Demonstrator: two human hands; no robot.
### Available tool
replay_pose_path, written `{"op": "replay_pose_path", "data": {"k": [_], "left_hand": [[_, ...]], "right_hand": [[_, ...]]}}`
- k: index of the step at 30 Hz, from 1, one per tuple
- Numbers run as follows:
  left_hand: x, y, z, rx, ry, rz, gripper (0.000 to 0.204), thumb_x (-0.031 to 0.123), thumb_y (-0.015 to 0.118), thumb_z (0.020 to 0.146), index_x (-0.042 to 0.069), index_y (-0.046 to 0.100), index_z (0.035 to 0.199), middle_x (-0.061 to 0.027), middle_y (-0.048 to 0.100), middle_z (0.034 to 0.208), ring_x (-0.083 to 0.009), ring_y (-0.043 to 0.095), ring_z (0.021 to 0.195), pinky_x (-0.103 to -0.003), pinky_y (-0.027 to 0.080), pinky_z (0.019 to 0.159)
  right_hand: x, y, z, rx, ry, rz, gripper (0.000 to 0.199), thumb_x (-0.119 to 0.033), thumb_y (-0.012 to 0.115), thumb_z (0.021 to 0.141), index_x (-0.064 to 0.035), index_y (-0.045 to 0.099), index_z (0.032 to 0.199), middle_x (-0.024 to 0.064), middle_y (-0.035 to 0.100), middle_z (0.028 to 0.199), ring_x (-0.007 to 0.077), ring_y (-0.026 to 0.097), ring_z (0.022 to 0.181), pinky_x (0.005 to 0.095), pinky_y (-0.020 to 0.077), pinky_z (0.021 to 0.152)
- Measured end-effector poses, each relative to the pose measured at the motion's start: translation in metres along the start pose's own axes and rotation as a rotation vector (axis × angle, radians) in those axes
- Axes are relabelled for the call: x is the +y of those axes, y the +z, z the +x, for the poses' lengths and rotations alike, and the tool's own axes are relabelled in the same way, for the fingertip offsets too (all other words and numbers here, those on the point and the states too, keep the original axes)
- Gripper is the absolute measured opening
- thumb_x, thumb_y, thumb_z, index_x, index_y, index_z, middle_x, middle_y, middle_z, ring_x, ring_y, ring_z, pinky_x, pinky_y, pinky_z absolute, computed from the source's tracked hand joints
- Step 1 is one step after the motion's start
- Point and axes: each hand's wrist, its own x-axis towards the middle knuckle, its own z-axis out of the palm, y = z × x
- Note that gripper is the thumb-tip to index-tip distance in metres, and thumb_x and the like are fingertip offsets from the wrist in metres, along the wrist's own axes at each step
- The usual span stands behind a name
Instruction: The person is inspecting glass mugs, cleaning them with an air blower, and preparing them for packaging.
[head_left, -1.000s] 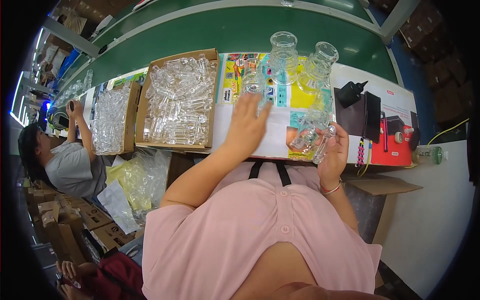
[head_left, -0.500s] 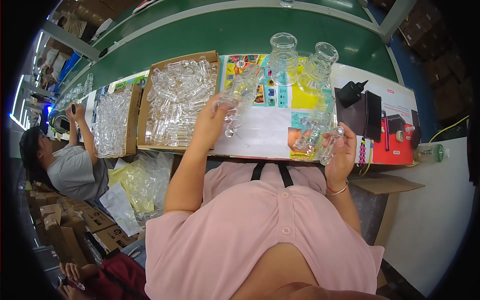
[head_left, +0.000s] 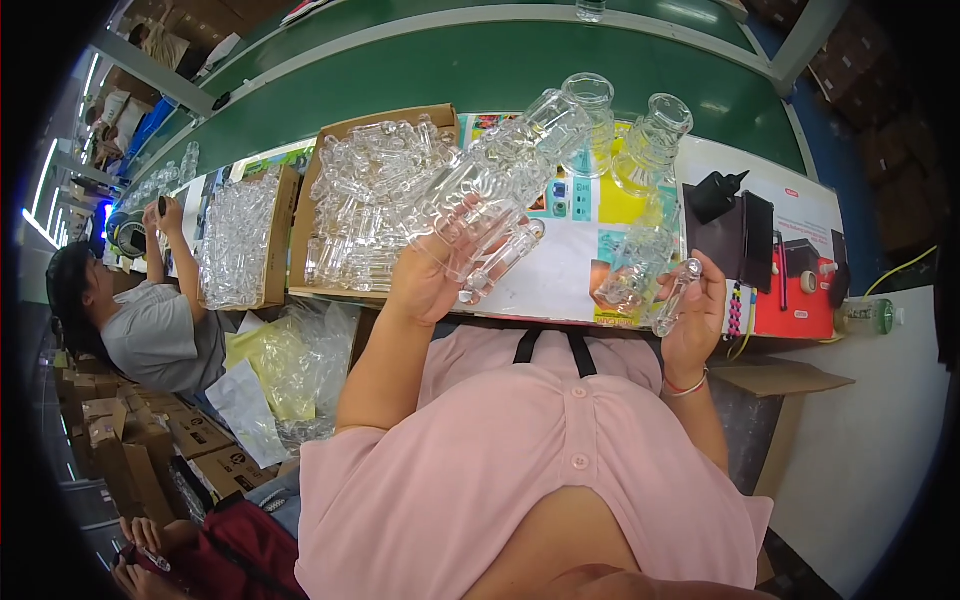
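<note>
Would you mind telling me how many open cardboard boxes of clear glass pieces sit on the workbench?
2: one cardboard box directly ahead of the left hand, another box further left near the co-worker. Others may be hidden.

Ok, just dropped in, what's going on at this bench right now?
A person in a pink shirt sits at a bench. The left hand holds up a bundle of clear glass tubes above a cardboard box full of the same pieces. The right hand holds a single clear glass piece beside a small cluster of glass parts on the colourful paper sheet. Two glass jars stand behind. A co-worker to the left handles something at a second box of glass.
</note>
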Motion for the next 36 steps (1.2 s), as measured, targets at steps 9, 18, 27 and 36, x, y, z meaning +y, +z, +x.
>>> {"op": "replay_pose_path", "data": {"k": [9,18,27,36], "left_hand": [[-0.020,0.003,0.007,0.196,0.612,1.126,0.043,-0.007,0.045,0.082,-0.003,0.040,0.124,-0.0177,0.048,0.121,-0.0239,0.051,0.110,-0.033,0.043,0.089],[-0.042,-0.011,0.032,0.217,0.677,2.023,0.048,-0.005,0.048,0.075,-0.001,0.041,0.123,-0.0208,0.046,0.122,-0.0375,0.045,0.112,-0.042,0.037,0.093],[-0.066,0.050,0.042,-0.228,0.286,1.313,0.061,0.016,0.060,0.079,-0.003,0.030,0.129,-0.0211,0.040,0.127,-0.0301,0.042,0.115,-0.035,0.038,0.090],[-0.112,0.057,0.076,-0.318,-0.217,0.819,0.079,0.020,0.074,0.069,0.001,0.026,0.130,-0.0176,0.041,0.121,-0.0221,0.050,0.104,-0.033,0.045,0.084]], "right_hand": [[-0.002,-0.006,0.003,0.003,0.054,0.075,0.035,-0.019,0.046,0.090,0.0017,0.040,0.118,0.0080,0.055,0.091,0.0140,0.053,0.076,0.0301,0.0434,0.080],[0.000,-0.026,0.012,0.148,0.062,0.132,0.031,-0.017,0.042,0.092,0.0007,0.043,0.117,0.0076,0.054,0.088,0.0125,0.050,0.072,0.0320,0.0424,0.083],[0.027,-0.061,0.000,0.400,0.327,0.339,0.030,-0.017,0.043,0.091,-0.0022,0.045,0.117,0.0082,0.055,0.089,0.0167,0.056,0.078,0.0385,0.0452,0.086],[0.009,-0.035,-0.004,0.231,0.397,0.323,0.031,-0.019,0.043,0.091,-0.0026,0.045,0.117,0.0076,0.055,0.094,0.0140,0.055,0.081,0.0351,0.0482,0.078]]}}
